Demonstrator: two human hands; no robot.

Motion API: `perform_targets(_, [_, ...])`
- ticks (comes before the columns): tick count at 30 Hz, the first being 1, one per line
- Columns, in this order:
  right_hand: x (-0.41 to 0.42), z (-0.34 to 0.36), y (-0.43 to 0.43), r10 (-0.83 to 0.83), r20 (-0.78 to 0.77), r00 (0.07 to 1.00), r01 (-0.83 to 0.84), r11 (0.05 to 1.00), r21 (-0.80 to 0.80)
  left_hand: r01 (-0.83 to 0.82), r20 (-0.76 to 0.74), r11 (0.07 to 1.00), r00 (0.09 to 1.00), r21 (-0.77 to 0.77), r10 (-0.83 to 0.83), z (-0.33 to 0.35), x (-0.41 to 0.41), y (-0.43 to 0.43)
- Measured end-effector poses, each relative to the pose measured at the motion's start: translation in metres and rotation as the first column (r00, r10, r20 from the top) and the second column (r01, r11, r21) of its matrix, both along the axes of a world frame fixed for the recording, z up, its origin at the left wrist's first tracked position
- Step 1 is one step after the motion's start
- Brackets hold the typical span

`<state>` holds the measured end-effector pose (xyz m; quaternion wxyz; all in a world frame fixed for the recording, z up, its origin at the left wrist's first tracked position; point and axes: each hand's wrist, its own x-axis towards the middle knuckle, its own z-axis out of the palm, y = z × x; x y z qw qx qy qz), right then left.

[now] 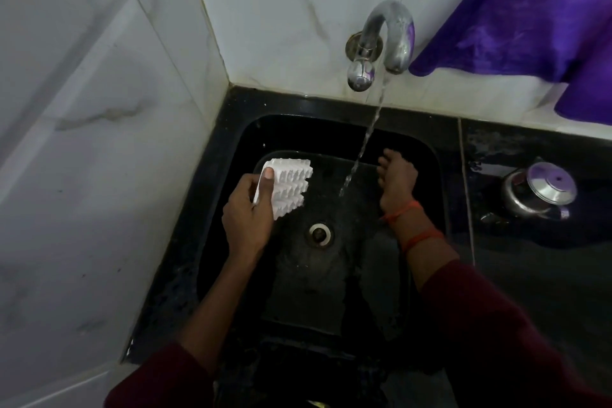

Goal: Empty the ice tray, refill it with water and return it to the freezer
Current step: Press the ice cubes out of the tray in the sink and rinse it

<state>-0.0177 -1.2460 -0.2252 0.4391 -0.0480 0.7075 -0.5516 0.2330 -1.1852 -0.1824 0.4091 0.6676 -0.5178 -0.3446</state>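
Note:
My left hand (250,214) grips a white ice tray (291,187) by its near end, thumb on top, and holds it tilted over the left side of the black sink (427,156). Its cells face right, toward the water. A thin stream of water (362,149) runs from the curved metal tap (390,33) into the sink, to the right of the tray and apart from it. My right hand (397,180) hangs just right of the stream with its fingers straight and nothing in it. The drain (319,234) lies below the tray.
White marble tiles form the wall on the left and behind the tap. A purple cloth (530,10) hangs at the upper right. A steel kettle (538,192) with a lid stands on the dark wet counter (530,275) right of the sink.

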Motion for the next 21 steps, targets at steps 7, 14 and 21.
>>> perform_targets(7, [0.05,-0.025,0.063,0.32,-0.021,0.947,-0.317,0.944,0.092,-0.026,-0.231,0.992,0.972,0.121,0.053,-0.001,0.012,0.012])
perform_targets(14, [0.056,0.006,0.081,0.323,-0.123,0.938,-0.32,0.946,0.046,-0.098,-0.344,0.971,0.924,0.217,0.17,0.014,0.021,0.015])
perform_targets(21, [0.055,0.04,0.101,0.327,-0.15,0.933,-0.332,0.943,-0.009,-0.066,-0.313,0.967,0.939,0.246,0.143,0.021,0.027,0.008])
